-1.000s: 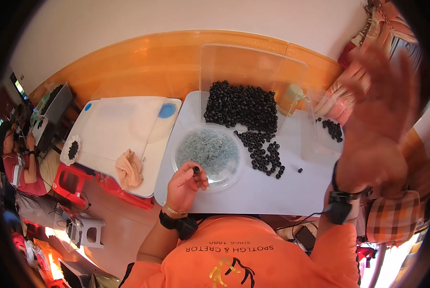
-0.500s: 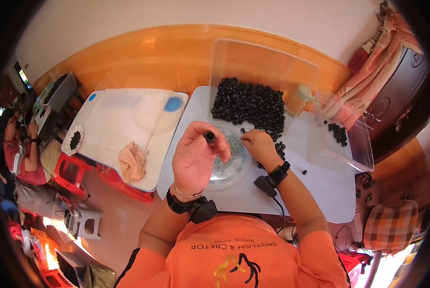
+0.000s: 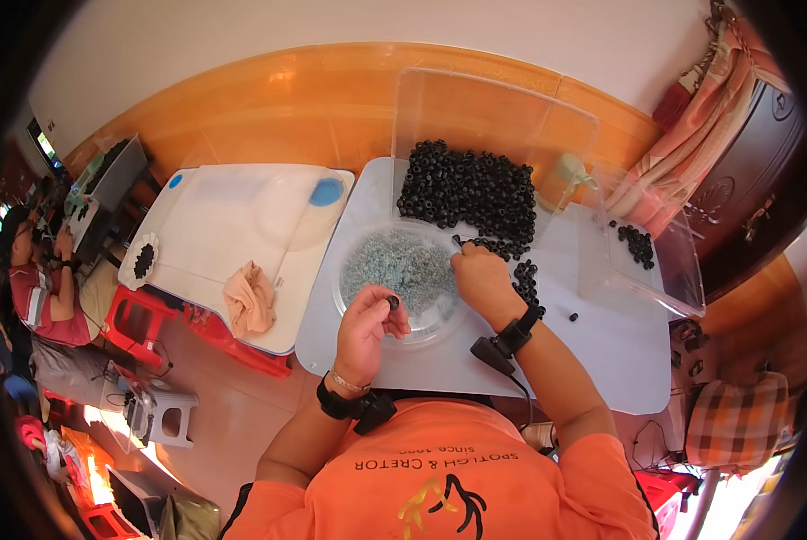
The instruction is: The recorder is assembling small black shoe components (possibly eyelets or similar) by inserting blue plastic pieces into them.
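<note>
My left hand (image 3: 365,331) is closed on a small black ring-shaped part (image 3: 392,303), holding it between thumb and fingers at the near edge of a round clear tub (image 3: 338,286). Many tiny pale, glassy pieces (image 3: 396,268) fill the tub. At the tub's right side, my right hand (image 3: 486,281) pinches a small dark piece (image 3: 457,241) at its fingertips; its exact kind is too small to make out. Just beyond lies a heap of black ring-shaped parts (image 3: 466,189), spilling from a clear plastic bin (image 3: 498,90) tipped on its side.
Another clear bin (image 3: 682,279) on the right holds a few more black parts (image 3: 635,247). One loose black part (image 3: 573,317) lies on the white table (image 3: 615,360). To the left, a second table (image 3: 241,216) bears a peach cloth (image 3: 249,297). A person (image 3: 52,279) sits at far left.
My left hand has dropped lower and closer to the table with its black part, uncovering more of the tub. The right hand has shifted only slightly, still pinching its piece.
</note>
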### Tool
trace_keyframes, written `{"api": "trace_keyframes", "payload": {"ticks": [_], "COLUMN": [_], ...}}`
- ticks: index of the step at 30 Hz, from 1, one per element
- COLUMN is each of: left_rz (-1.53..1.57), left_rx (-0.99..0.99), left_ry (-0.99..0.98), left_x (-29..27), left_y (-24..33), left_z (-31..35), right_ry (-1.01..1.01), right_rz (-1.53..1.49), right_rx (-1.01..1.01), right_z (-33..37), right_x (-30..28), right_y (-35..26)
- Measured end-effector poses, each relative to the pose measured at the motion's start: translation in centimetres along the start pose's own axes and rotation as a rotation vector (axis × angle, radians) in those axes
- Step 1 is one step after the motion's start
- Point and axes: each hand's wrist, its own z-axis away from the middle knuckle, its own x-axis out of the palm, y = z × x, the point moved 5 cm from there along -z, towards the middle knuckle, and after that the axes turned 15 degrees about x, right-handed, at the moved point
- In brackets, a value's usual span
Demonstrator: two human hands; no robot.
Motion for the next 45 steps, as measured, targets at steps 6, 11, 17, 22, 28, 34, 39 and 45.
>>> {"api": "trace_keyframes", "payload": {"ticks": [6, 11, 17, 22, 28, 34, 39, 45], "left_rz": [0.057, 0.095, 0.125, 0.139, 0.166, 0.151, 0.149, 0.155], "left_rx": [-0.054, -0.067, -0.098, -0.104, -0.122, -0.131, -0.156, -0.177], "left_ry": [0.007, 0.024, 0.039, 0.058, 0.046, 0.068, 0.043, 0.010], "left_x": [-0.2, -0.7, -1.2, -1.8, -1.9, -1.8, -1.1, 0.5], "left_y": [-1.1, -1.4, -2.1, -2.4, -2.5, -2.3, -2.5, -2.2], "left_z": [1.4, 1.6, 1.8, 1.8, 1.7, 1.7, 1.5, 0.9], "right_ry": [-0.046, -0.101, -0.093, -0.146, -0.157, -0.115, -0.050, -0.314], "right_rz": [-0.162, -0.159, -0.148, -0.346, -0.202, -0.082, -0.197, -1.041], "right_rx": [0.009, 0.015, 0.016, -0.162, -0.309, -0.271, -0.223, 0.306], "right_z": [0.3, 0.6, 0.5, 2.0, 2.4, 3.0, 2.9, 1.8], "right_x": [-0.8, -1.0, -2.6, -4.8, -3.1, -2.1, -2.7, -4.1], "right_y": [0.8, 1.2, -0.3, -2.1, -4.4, -4.3, -4.0, -1.7]}}
